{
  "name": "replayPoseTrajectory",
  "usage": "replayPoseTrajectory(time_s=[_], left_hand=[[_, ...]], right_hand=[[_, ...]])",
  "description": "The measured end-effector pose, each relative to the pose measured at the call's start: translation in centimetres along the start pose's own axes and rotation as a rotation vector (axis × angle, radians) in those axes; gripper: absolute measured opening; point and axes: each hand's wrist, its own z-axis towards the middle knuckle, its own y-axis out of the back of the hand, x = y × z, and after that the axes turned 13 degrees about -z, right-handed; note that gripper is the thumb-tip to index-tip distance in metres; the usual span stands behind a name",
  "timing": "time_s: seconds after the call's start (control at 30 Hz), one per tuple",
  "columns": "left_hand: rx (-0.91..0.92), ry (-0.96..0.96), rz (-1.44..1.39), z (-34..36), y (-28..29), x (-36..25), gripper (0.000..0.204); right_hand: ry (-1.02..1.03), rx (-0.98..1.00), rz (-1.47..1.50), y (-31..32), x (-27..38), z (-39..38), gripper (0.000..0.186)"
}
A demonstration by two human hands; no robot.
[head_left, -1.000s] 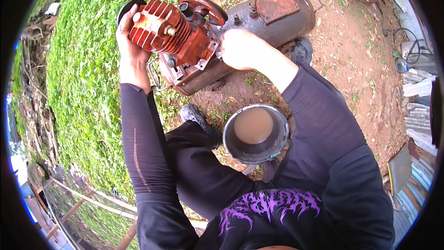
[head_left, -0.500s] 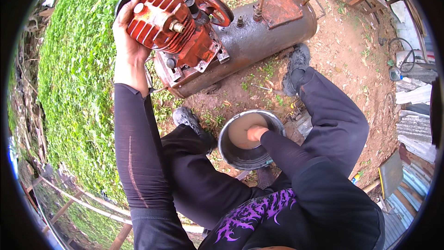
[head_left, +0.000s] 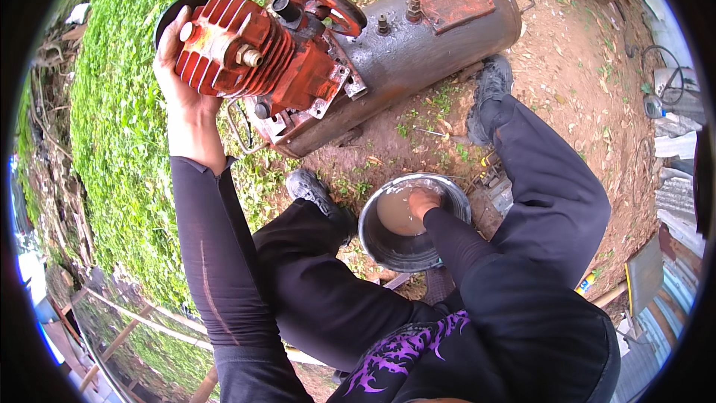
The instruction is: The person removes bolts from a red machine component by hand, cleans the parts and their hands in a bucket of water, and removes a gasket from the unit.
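The red compressor head [head_left: 257,60] was at the left end of the grey tank [head_left: 425,45], its finned side held in the fingers of the left hand [head_left: 183,78]. Nearer than the tank, the right hand [head_left: 424,201] dipped into the murky water [head_left: 395,213] of a bucket [head_left: 395,254] (I cannot tell how its fingers stood).

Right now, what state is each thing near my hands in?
Left hand: gripping the red pump at its finned end
Right hand: inside the bucket, fingertips hidden
Red pump: paint worn, over the tank's left end
Tank: lying on its side, stained
Bucket: upright, partly filled
Water: murky brown
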Motion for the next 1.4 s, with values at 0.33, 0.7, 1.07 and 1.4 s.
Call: replayPoseTrajectory(time_s=[0.33,0.7,1.07,1.4], left_hand=[[-0.009,0.124,-0.098,0.8,-0.5,0.8,0.028],[-0.021,0.105,-0.039,0.4,-1.2,1.1,0.024],[-0.06,0.025,0.015,-0.1,-0.5,0.4,0.032],[-0.066,0.011,0.017,0.0,-1.0,0.7,0.031]], right_hand=[[0.56,0.132,-0.39,19.9,4.0,-11.8,0.027],[0.681,-1.175,0.182,42.9,4.6,-20.7,0.017],[0.592,-1.147,0.224,43.0,6.9,-17.8,0.017],[0.575,-1.242,0.146,43.4,7.1,-16.9,0.017]])
